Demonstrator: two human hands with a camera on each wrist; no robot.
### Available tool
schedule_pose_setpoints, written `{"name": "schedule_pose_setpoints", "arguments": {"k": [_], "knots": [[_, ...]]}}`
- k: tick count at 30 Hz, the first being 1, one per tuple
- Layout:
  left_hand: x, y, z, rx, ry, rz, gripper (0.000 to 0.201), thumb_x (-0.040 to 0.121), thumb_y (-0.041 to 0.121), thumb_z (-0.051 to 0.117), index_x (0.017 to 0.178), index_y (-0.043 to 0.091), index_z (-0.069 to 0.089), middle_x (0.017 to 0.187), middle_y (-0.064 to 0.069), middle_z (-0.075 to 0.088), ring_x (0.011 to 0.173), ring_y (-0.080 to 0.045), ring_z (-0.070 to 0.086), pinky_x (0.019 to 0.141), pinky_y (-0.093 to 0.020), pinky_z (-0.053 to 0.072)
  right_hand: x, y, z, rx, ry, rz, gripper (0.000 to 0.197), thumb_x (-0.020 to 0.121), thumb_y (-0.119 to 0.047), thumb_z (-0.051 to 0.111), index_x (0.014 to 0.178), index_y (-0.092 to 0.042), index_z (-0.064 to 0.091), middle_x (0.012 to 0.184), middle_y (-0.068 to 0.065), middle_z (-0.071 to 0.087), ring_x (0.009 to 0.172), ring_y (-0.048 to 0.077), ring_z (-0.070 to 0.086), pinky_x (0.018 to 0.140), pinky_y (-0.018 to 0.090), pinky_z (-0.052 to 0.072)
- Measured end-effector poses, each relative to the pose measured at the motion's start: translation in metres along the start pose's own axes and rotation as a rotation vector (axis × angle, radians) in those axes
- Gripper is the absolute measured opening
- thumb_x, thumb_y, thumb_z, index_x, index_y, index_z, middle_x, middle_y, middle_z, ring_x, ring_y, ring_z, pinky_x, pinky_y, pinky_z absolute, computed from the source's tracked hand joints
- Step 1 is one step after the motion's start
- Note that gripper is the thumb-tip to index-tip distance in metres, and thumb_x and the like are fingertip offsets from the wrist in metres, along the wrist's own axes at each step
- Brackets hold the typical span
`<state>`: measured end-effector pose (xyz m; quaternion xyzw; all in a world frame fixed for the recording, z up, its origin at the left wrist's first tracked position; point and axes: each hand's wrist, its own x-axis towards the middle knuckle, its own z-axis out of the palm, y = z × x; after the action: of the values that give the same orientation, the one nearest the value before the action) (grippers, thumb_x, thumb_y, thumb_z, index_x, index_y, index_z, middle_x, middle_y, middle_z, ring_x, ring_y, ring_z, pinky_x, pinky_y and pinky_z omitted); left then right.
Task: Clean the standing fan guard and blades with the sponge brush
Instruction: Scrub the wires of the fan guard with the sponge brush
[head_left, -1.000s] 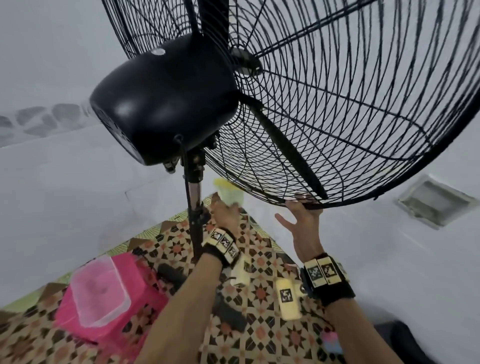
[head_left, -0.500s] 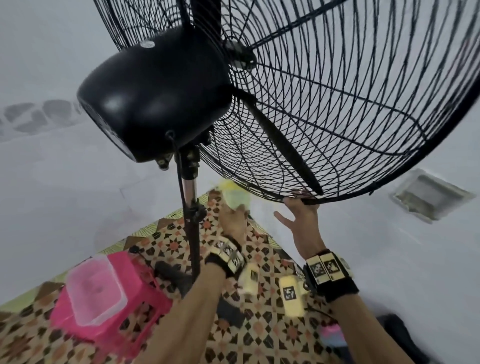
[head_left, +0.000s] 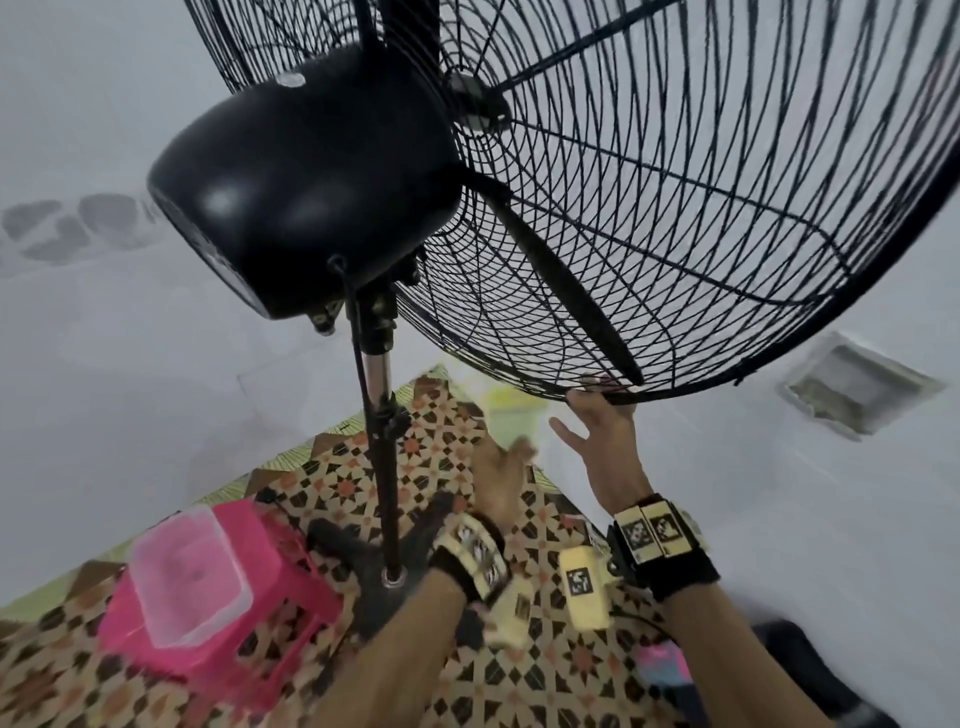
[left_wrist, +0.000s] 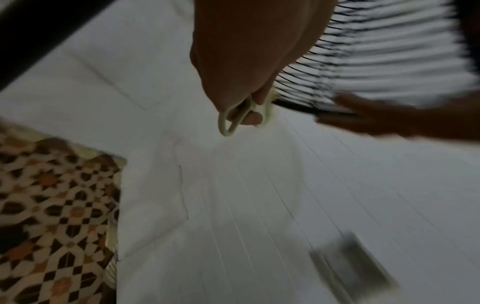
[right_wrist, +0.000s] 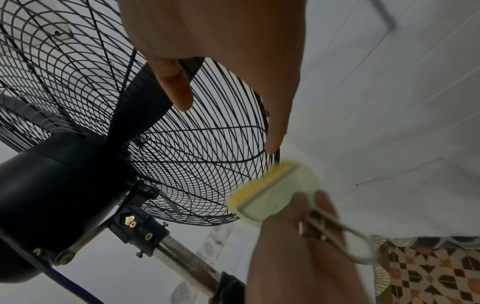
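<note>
Your left hand (right_wrist: 311, 216) clamps the sponge brush (right_wrist: 270, 189) at mid-frame, right hand (head_left: 605, 441) loosely steadies the guard (head_left: 675, 234); blades look untouched.

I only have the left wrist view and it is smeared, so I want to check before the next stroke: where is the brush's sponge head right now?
Observer: In the right wrist view, the left hand holds the sponge brush with its yellow sponge edge at the lowest wires of the fan guard. Blur hides whether it touches.
Operator: What is the other hand doing?
Observer: In the head view, the right hand touches the guard's bottom rim with its fingers spread.
Operator: Is a blade near there?
Observer: Yes. A black blade inside the guard points down to the rim, close to that hand.
</note>
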<state>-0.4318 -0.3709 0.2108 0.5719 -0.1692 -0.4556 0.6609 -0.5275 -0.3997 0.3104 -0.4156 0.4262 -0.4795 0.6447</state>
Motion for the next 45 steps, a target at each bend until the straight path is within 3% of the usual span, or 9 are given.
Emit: {"name": "schedule_pose_setpoints", "arguments": {"k": [3,8,13,18,25,27,32,37,45], "knots": [[-0.002,-0.002,-0.005,-0.055,-0.012,0.024,0.006,0.102,0.009,0.064,0.098,0.005,0.066,0.094,-0.013,0.072,0.080,-0.022,0.066,0.070,-0.027,0.058,-0.002,0.000,0.001,-0.047,-0.029,-0.018,0.041,0.096,0.004,0.058,0.076,-0.029,0.072,0.143,0.025,0.034,0.115,0.025,0.055,0.107,0.059,0.048],[0.039,0.043,-0.008,-0.152,0.235,-0.043,0.008,0.102,0.005,0.061,0.097,0.010,0.063,0.099,-0.013,0.072,0.096,-0.035,0.071,0.084,-0.042,0.060,0.002,0.000,-0.003,0.009,0.008,0.013,0.037,0.093,0.001,0.061,0.120,-0.015,0.041,0.124,0.007,0.048,0.113,0.023,0.057,0.106,0.056,0.049],[-0.012,-0.017,-0.009,0.123,-0.040,0.189,0.008,0.104,0.014,0.063,0.097,0.012,0.068,0.091,-0.011,0.078,0.076,-0.012,0.075,0.066,-0.035,0.060,0.006,0.002,-0.001,-0.002,0.014,0.018,0.030,0.095,0.002,0.059,0.119,-0.010,0.045,0.129,0.010,0.044,0.115,0.023,0.057,0.107,0.057,0.048],[0.045,0.031,-0.029,0.067,0.250,0.014,0.019,0.104,0.013,0.062,0.086,0.020,0.059,0.089,-0.004,0.071,0.071,-0.013,0.066,0.061,-0.019,0.052,0.006,0.005,0.000,0.006,0.029,0.011,0.039,0.093,-0.001,0.062,0.122,-0.014,0.041,0.132,0.008,0.045,0.118,0.021,0.058,0.104,0.054,0.051],[-0.013,0.026,-0.052,0.396,-0.275,0.182,0.013,0.105,0.019,0.062,0.115,0.023,0.069,0.102,-0.003,0.078,0.077,-0.005,0.074,0.072,-0.039,0.062,0.001,0.007,-0.001,-0.162,0.020,-0.036,0.013,0.100,0.000,0.057,0.111,-0.005,0.059,0.145,0.013,0.038,0.121,0.018,0.057,0.107,0.051,0.050],[-0.013,0.050,-0.066,0.400,-0.304,0.170,0.034,0.105,0.016,0.060,0.139,0.016,0.055,0.123,-0.004,0.072,0.102,-0.017,0.074,0.088,-0.038,0.062,-0.003,0.006,0.000,-0.195,0.038,-0.103,0.039,0.099,-0.008,0.063,0.134,-0.001,0.049,0.144,0.004,0.043,0.129,0.018,0.055,0.112,0.052,0.045],[-0.020,0.115,-0.090,0.445,-0.117,0.517,0.045,0.102,0.011,0.065,0.140,0.024,0.045,0.115,0.006,0.064,0.100,-0.006,0.071,0.080,-0.021,0.059,-0.003,-0.010,0.002,-0.108,0.190,-0.238,0.107,0.083,-0.019,0.085,0.155,-0.021,0.006,0.159,0.006,0.034,0.144,0.024,0.040,0.121,0.046,0.033],[-0.033,0.140,-0.080,0.441,0.057,0.809,0.037,0.108,0.018,0.055,0.145,0.021,0.056,0.125,0.005,0.067,0.111,-0.014,0.067,0.087,-0.033,0.062,-0.001,-0.027,-0.002,-0.107,0.225,-0.462,0.091,0.066,-0.039,0.097,0.128,-0.058,0.033,0.139,-0.009,0.051,0.124,0.004,0.056,0.108,0.040,0.051],[-0.043,0.165,-0.047,0.507,0.261,0.916,0.048,0.109,0.011,0.045,0.157,0.015,0.046,0.123,-0.006,0.057,0.112,-0.016,0.055,0.103,-0.036,0.050,-0.005,-0.030,-0.008,-0.123,0.225,-0.506,0.097,0.065,-0.038,0.098,0.125,-0.070,0.030,0.121,-0.047,0.052,0.118,-0.015,0.054,0.100,0.015,0.046]]}}
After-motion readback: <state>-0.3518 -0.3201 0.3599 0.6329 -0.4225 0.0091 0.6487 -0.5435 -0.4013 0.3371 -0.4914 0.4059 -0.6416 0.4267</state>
